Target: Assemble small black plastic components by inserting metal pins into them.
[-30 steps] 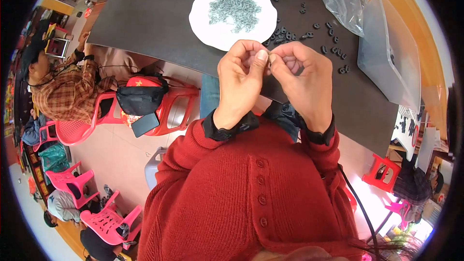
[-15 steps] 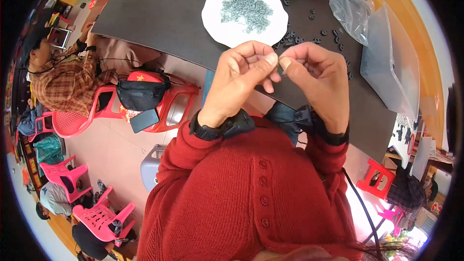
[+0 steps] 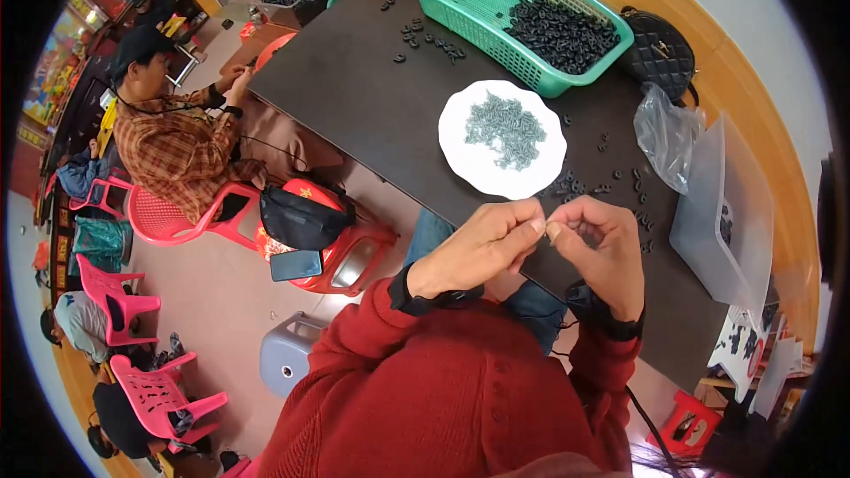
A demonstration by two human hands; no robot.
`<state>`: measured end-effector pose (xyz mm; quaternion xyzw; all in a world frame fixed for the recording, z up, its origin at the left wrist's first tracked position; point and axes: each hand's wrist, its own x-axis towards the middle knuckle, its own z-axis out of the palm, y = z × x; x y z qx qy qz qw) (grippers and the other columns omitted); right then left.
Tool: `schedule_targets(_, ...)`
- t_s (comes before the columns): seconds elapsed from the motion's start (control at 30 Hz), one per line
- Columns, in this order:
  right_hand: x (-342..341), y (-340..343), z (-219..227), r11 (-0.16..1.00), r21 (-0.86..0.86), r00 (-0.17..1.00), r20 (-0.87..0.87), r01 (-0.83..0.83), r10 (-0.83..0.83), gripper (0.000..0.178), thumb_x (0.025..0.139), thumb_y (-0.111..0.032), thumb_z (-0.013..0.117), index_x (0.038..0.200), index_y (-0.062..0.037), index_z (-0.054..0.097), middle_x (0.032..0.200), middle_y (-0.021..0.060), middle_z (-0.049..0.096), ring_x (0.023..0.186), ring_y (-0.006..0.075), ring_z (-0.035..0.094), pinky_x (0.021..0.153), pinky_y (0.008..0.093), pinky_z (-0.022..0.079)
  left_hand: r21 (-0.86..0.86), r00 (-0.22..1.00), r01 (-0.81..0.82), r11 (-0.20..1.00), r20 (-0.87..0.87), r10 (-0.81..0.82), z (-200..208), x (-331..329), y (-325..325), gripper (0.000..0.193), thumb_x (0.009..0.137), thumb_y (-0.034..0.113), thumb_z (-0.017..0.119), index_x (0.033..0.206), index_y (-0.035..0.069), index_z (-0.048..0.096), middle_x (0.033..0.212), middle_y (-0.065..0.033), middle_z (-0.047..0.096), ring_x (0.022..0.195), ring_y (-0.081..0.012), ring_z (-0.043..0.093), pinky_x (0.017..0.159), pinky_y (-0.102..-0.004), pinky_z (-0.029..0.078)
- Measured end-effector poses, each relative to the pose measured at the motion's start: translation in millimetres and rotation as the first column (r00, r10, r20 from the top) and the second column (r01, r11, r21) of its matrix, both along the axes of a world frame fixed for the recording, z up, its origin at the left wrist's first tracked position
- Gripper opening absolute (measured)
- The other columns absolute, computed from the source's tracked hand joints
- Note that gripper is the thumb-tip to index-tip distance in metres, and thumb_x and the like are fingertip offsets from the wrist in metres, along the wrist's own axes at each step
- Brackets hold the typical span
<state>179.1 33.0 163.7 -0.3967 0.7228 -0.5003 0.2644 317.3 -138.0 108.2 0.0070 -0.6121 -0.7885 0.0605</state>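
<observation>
My left hand (image 3: 491,246) and my right hand (image 3: 604,250) meet fingertip to fingertip at the near edge of the dark table (image 3: 372,97). Both are pinched closed; whatever lies between the fingers is too small and covered to name. Just beyond them stands a white scalloped plate (image 3: 454,143) bearing a heap of small grey metal pins (image 3: 506,128). Small black ring-shaped parts (image 3: 571,186) lie loose between the plate and my right hand, with several more to the right.
A green basket (image 3: 443,2) with a pile of black parts (image 3: 562,35) stands beyond the plate. On the right are a clear plastic bag (image 3: 668,137), a translucent bin (image 3: 708,221) and a black quilted bag (image 3: 660,51). A person in a checked shirt (image 3: 181,146) sits at left.
The view has tilted up, so the whole green basket and more of the far table show. My hands stay together in a pinch, with slightly shifted fingers.
</observation>
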Motion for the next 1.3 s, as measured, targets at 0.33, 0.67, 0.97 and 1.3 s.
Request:
schedule_targets(0.33,26.4,-28.8,8.6,0.99,-0.142,0.828,-0.552,0.023,-0.098,0.009,0.091,-0.005,0.08,0.098,-0.0018,0.077,0.078,0.0029,0.067,0.068,0.0086,0.059,0.067,0.0271,0.049,0.708,0.976,-0.014,0.706,0.164,-0.146,-16.9,-4.5,-12.8,0.024,0.114,0.018,0.05,0.093,0.008,0.055,0.075,0.0053,0.044,0.059,-0.0054,0.036,0.052,-0.0214,0.028)
schedule_targets(0.67,31.0,-40.0,2.5,0.986,-0.063,0.978,0.152,0.153,-0.142,0.008,0.099,-0.003,0.075,0.1,0.0052,0.075,0.087,-0.0009,0.073,0.076,0.0038,0.062,0.069,0.0222,0.05,0.431,0.964,-0.267,0.862,0.123,0.237,-0.9,-0.5,4.4,0.03,0.116,0.026,0.054,0.088,0.015,0.049,0.071,0.0079,0.041,0.058,-0.004,0.035,0.052,-0.023,0.026)
schedule_targets(0.97,25.0,-54.6,14.2,0.992,-0.067,0.942,0.326,0.11,-0.083,0.012,0.101,-0.006,0.072,0.098,0.0046,0.075,0.086,0.0011,0.074,0.074,0.0058,0.064,0.07,0.023,0.051,0.255,0.932,-0.347,0.903,-0.011,0.361,3.2,2.9,-2.7,0.033,0.118,0.026,0.051,0.089,0.012,0.053,0.072,0.0055,0.048,0.06,-0.0036,0.04,0.054,-0.0237,0.031)
schedule_targets(1.3,57.7,-75.2,8.2,0.971,-0.179,0.912,-0.35,0.158,-0.212,0.005,0.097,0.0,0.074,0.097,0.0045,0.072,0.08,0.0001,0.068,0.07,0.0048,0.054,0.065,0.0242,0.045,0.216,0.927,-0.363,0.906,-0.014,0.375,-16.4,-0.6,-28.7,0.035,0.118,0.031,0.054,0.092,0.009,0.061,0.076,0.0069,0.055,0.064,-0.0016,0.041,0.056,-0.0224,0.031)
